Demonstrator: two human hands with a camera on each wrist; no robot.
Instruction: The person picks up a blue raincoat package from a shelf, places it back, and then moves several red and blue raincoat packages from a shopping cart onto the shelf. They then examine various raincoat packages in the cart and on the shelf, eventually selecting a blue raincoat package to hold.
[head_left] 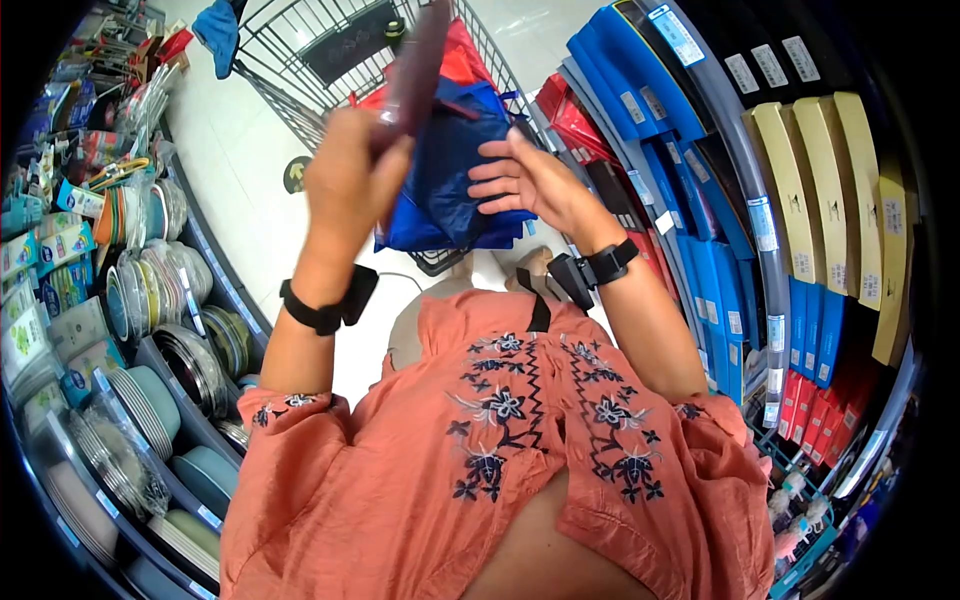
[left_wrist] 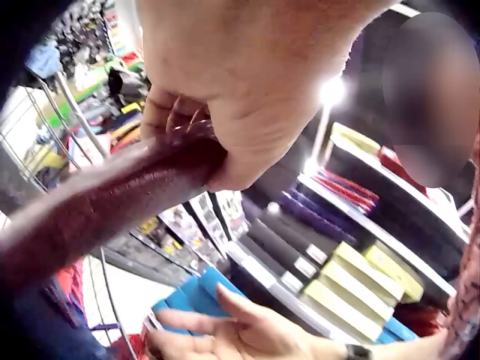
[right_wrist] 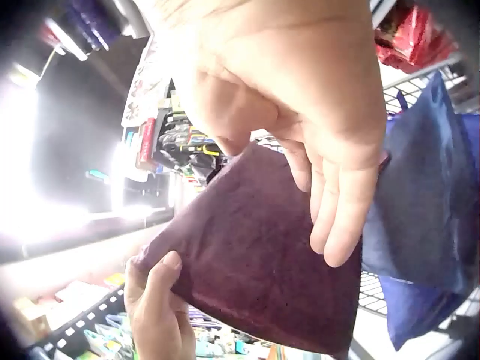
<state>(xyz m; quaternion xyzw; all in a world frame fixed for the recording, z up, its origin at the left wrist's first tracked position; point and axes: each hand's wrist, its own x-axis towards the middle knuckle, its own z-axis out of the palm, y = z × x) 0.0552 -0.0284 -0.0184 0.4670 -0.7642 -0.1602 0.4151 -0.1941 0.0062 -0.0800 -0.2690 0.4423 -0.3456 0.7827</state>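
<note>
My left hand (head_left: 345,185) grips a flat maroon packet (head_left: 412,80) in shiny clear wrapping, raised over the shopping cart and seen nearly edge-on in the head view. In the right wrist view the packet (right_wrist: 262,247) shows its broad, roughly rectangular face, with the left thumb (right_wrist: 163,274) pressed on its near edge. My right hand (head_left: 540,185) is held out with fingers spread, right of the packet and holding nothing. Below both hands, a dark blue bag (head_left: 460,165) hangs at the near end of the cart.
The wire shopping cart (head_left: 275,60) stands ahead in the aisle, with red items (head_left: 462,55) inside. Plates and bowls (head_left: 150,290) fill shelves on the left. Blue boxes (head_left: 690,200) and yellow boxes (head_left: 825,200) line the right shelves. Pale floor (head_left: 240,120) shows left of the cart.
</note>
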